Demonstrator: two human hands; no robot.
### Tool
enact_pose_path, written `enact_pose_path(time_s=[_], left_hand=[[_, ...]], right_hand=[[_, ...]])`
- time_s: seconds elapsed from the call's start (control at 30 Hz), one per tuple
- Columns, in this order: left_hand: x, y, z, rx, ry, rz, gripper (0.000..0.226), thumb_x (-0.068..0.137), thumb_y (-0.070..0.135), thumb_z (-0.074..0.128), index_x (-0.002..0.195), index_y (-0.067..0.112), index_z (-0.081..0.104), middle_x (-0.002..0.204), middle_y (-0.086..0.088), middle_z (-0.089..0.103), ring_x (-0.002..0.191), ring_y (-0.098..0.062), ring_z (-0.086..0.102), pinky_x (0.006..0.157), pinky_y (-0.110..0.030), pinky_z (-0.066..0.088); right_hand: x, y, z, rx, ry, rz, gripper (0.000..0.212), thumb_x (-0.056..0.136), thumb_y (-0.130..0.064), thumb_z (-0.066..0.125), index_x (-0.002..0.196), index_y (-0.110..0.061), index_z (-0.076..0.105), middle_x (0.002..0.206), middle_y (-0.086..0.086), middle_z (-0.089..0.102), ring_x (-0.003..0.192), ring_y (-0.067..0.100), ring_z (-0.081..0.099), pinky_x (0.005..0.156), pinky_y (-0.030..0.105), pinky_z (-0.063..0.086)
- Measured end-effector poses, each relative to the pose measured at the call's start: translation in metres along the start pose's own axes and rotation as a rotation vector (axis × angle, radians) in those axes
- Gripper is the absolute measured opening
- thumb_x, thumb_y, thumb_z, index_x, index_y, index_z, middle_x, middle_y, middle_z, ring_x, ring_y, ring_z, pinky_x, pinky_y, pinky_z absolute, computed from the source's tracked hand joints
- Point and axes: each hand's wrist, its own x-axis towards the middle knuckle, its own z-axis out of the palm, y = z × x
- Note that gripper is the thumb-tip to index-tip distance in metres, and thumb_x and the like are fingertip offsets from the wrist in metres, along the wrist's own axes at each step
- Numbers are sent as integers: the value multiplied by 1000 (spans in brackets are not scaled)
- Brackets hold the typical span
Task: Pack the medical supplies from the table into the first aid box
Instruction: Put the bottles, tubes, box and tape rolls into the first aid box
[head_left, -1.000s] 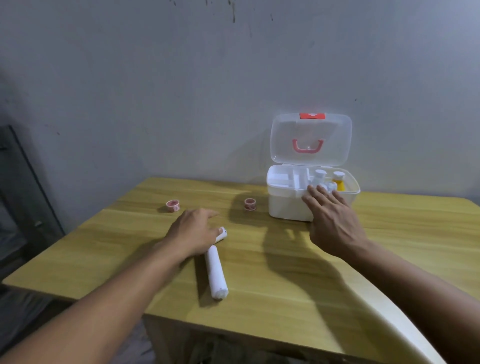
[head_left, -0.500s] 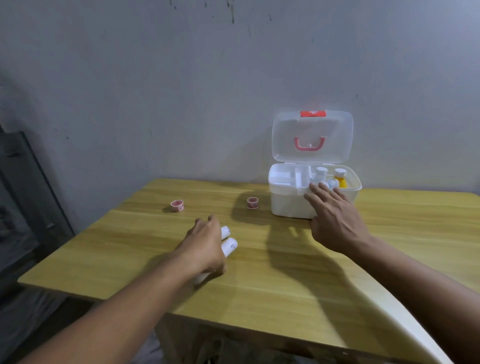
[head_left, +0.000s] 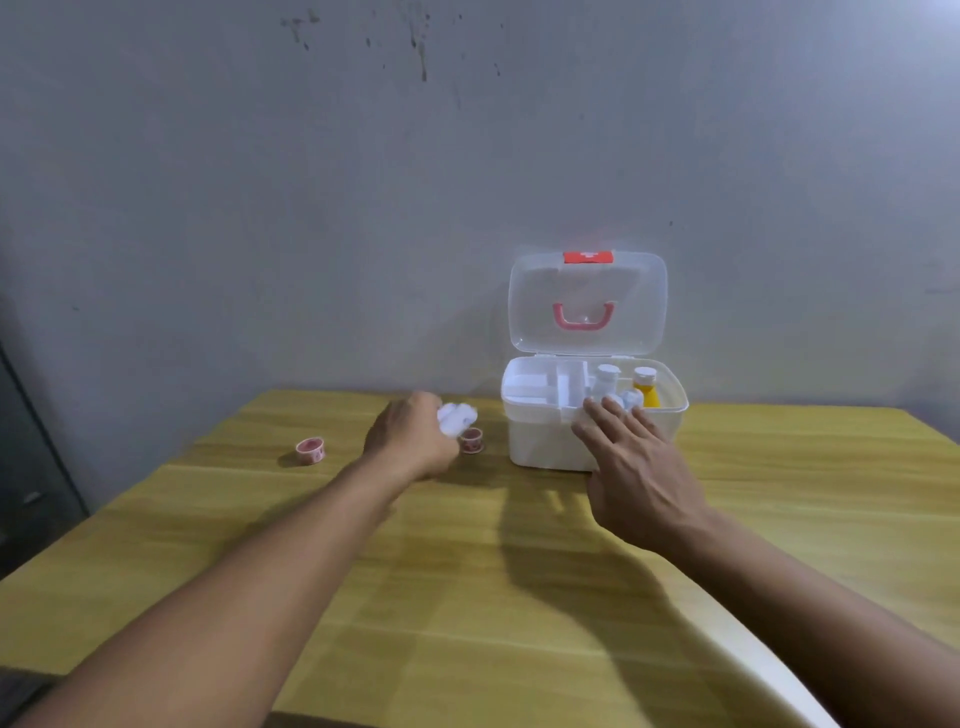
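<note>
The white first aid box (head_left: 540, 441) stands at the back of the wooden table with its clear lid (head_left: 587, 304) raised. Inside it are a white bottle (head_left: 607, 379) and a yellow bottle (head_left: 645, 392). My left hand (head_left: 410, 441) is lifted over the table left of the box, shut on white bandage rolls (head_left: 456, 418) whose ends stick out past my fingers. My right hand (head_left: 628, 467) lies flat against the box's front, fingers spread near its rim. One pink tape roll (head_left: 471, 440) sits just under my left hand, another pink tape roll (head_left: 310, 450) farther left.
The table (head_left: 467, 597) runs up to a grey wall behind the box. A dark frame stands off the table's left edge (head_left: 31, 441). Bare tabletop lies between my forearms and right of the box.
My left hand closed on the bandage rolls, lifted them off the table and carried them forward and right toward the box. My right hand stayed on the box.
</note>
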Motion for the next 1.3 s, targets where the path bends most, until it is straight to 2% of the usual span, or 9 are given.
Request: enact_pose_path(time_s=[0.23,0.33,0.47,0.57,0.73,0.87,1.1,1.17,1.3], left_hand=[[60,60,11,-42,-152,184,8,76,14,64,81,8,63,81,-8,61,78,-32,55,61,-31,38],[71,70,16,-55,-215,169,8,79,10,60,73,10,55,73,-7,51,72,-27,46,51,-27,31],[81,80,16,-125,-208,121,23,84,12,57,104,4,67,103,-15,68,85,-28,61,59,-27,41],[90,88,17,-180,-159,75,27,85,21,62,103,2,68,101,-12,69,77,-24,57,62,-27,44],[91,110,18,-96,-240,-23,16,80,16,69,84,2,62,74,-11,59,57,-22,55,45,-24,39],[90,115,16,-6,-297,-48,16,80,12,72,80,2,59,87,-15,64,75,-29,65,60,-33,55],[87,100,26,-65,-166,-13,34,73,22,79,98,1,68,102,-18,69,88,-31,66,57,-28,42],[87,101,27,-133,-129,-24,34,70,22,80,94,0,68,97,-19,70,76,-29,63,51,-25,40],[91,109,30,-300,-93,-54,34,64,20,82,89,0,70,87,-12,71,70,-25,69,66,-36,62]], right_hand=[[-2,3,5,28,47,-7,54,58,-10,59,112,-8,63,136,20,54,127,37,49,107,51,38],[-2,4,5,42,59,-15,52,59,-11,58,111,-8,63,137,19,53,129,37,48,107,50,37],[-3,6,5,54,69,-16,52,61,-11,60,113,-8,62,138,20,52,130,36,46,109,51,36],[-4,7,5,59,71,-14,52,63,-11,59,114,-8,62,140,19,51,132,36,44,109,51,35],[-4,7,5,66,64,-20,52,61,-12,58,113,-9,63,140,19,50,133,36,43,110,51,35],[-5,9,4,71,60,-21,50,62,-12,58,112,-9,63,140,19,50,133,35,43,110,49,35],[-4,8,3,74,56,-13,46,64,-13,57,109,-9,64,140,19,51,133,35,43,110,49,35],[-4,8,3,79,59,-10,45,63,-12,56,107,-9,65,139,19,51,132,36,44,110,49,35],[-5,8,3,76,55,-9,43,63,-12,54,104,-10,65,141,18,50,134,35,42,112,46,33]])
